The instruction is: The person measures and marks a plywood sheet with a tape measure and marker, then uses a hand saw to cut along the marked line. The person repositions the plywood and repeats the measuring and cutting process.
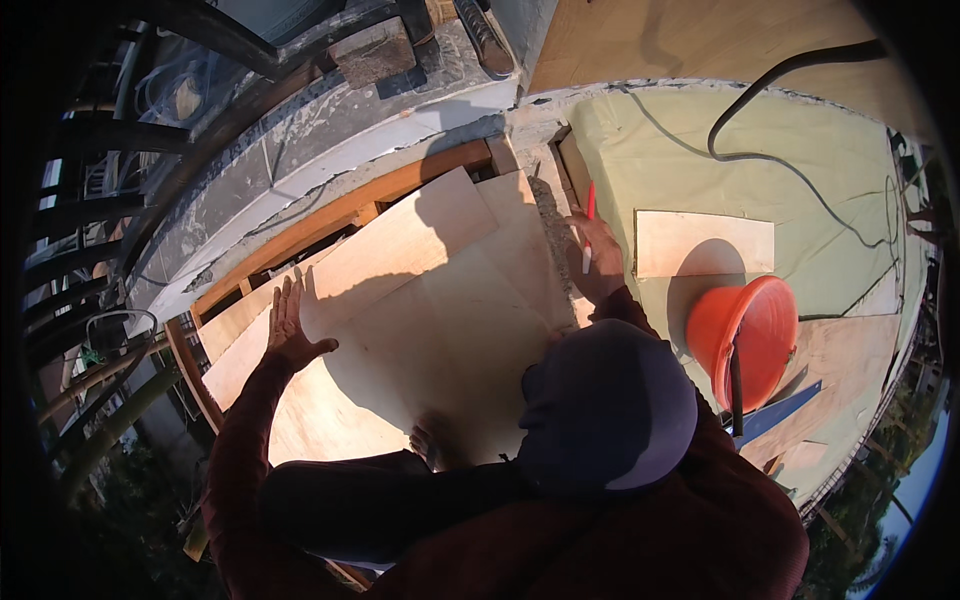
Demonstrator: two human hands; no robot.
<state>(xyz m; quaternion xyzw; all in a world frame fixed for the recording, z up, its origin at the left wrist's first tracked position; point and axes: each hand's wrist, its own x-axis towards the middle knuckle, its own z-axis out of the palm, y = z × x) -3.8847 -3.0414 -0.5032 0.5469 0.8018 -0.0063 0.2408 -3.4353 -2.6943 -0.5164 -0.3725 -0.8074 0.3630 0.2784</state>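
Plywood [430, 340] fills the middle of my feed, lying over an orange-brown timber frame [405, 180]; a narrower pale strip [400, 245] rests slantwise on top of it; and there's the left hand [292, 335], spread flat, thumb stuck out, palm down at the boards' left side, gripping nothing; whether its fingertips press the strip itself, I can't tell from here; over to the right hand [597, 262], fingers partly curled, with a slim red-and-white marking stick [590, 202] in hold, tip end up, just beyond the sheet's right edge; beside it I've got a pale yellow-green cover [840, 210] bearing a small rectangular board [662, 243]; a red bucket [712, 330] tilts there too, near a blue blade-like piece [780, 412].
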